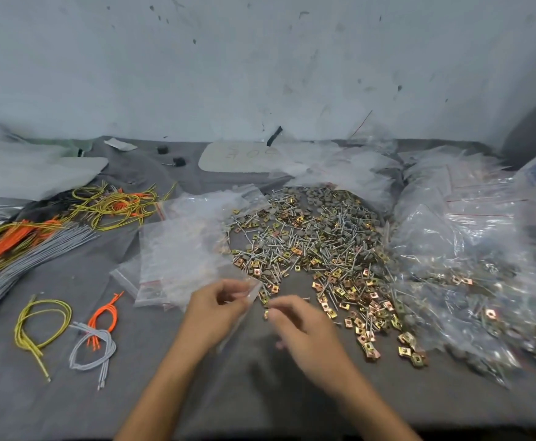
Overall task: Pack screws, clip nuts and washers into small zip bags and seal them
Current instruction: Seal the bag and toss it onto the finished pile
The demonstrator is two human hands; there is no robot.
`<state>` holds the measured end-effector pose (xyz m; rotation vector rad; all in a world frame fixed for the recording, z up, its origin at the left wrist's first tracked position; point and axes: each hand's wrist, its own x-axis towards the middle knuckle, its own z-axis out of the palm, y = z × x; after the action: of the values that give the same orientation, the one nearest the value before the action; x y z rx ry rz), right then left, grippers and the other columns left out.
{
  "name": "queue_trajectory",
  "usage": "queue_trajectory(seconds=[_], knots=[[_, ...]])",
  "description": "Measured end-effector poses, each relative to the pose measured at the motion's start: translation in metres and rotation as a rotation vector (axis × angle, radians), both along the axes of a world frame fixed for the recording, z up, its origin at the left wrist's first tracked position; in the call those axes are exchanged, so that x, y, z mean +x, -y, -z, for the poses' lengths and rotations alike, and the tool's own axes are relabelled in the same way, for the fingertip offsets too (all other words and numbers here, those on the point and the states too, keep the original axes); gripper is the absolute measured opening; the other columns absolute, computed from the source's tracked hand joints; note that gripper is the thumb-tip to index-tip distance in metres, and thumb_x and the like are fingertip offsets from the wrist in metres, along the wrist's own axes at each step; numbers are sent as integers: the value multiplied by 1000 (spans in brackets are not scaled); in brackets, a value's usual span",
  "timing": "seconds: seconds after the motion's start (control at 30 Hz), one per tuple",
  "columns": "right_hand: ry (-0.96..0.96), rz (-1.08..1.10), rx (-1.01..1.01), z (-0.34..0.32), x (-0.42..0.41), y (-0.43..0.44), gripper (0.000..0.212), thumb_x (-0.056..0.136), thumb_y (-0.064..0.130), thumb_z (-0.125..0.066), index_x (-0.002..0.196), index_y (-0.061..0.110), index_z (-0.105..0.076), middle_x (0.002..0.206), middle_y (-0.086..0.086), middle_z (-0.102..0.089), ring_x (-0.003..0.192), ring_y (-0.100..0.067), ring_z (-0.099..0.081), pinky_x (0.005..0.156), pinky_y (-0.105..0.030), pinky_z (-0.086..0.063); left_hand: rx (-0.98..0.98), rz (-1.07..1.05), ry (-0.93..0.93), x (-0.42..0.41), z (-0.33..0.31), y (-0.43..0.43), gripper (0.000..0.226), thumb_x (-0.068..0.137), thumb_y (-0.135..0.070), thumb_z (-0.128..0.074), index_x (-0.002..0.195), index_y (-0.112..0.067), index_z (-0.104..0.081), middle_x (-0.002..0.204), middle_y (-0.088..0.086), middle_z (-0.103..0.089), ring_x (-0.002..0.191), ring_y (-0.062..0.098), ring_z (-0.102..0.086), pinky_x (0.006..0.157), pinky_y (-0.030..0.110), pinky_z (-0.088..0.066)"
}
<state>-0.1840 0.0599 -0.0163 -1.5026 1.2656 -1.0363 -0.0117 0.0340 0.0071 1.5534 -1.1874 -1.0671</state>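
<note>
Zip bag (251, 292): filling step, at front edge of hardware pile (311, 243).
Pinched near mouth by left grip (219, 308), kept close to surface (133, 393) just beside loose clip nuts (349, 322), likely to keep reach short. Right grip (295, 326) fingertips drawn together at bag mouth; held part, if any, too blurred to tell.

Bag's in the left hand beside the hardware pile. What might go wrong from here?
1. The small clear zip bag pinched by the left hand looks limp, so parts fed in by the right hand may miss its mouth.
2. The mixed pile of silver screws, brass-coloured clip nuts and grey washers is jumbled, so a wrong count seems likely.
</note>
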Motion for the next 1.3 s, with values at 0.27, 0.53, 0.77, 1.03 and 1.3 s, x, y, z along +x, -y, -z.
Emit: queue_trajectory(seconds=[0.27,0.53,0.77,1.03,1.3], knots=[[502,145,180,18,28,13,15,96,8,-66,106,8,-56,88,-17,-75,77,-25,-71,66,-34,-60,164,61,-311,-12,6,-12,20,84,9,-70,101,-2,-73,75,9,-69,53,5,-62,43,13,-42],[33,146,-178,35,26,5,21,103,14,-51,89,29,-55,81,1,-67,73,-14,-66,70,-34,-54,-349,138,615,2,23,-21,26,91,-24,-67,116,-33,-63,102,-11,-55,80,2,-58,74,19,-43],[-252,68,-222,28,34,-1,31,93,5,-51,98,22,-76,96,7,-55,90,-3,-57,85,-12,-40,-277,101,962,8,17,-31,34,94,-36,-49,126,-45,-47,104,-1,-74,95,33,-68,72,40,-50],[-532,-116,-247,27,47,-5,61,89,35,-31,149,29,-44,124,-1,-57,112,-21,-47,105,-36,-38,-369,90,988,23,-7,-37,30,89,-31,-67,118,-38,-61,85,-3,-74,84,27,-71,65,38,-53],[-578,-146,-303,30,48,-5,51,87,34,-38,135,28,-55,132,4,-63,108,-23,-50,101,-39,-40,-449,149,929,25,-9,-50,30,83,-38,-55,111,-43,-62,66,-8,-68,65,20,-67,53,30,-46]])
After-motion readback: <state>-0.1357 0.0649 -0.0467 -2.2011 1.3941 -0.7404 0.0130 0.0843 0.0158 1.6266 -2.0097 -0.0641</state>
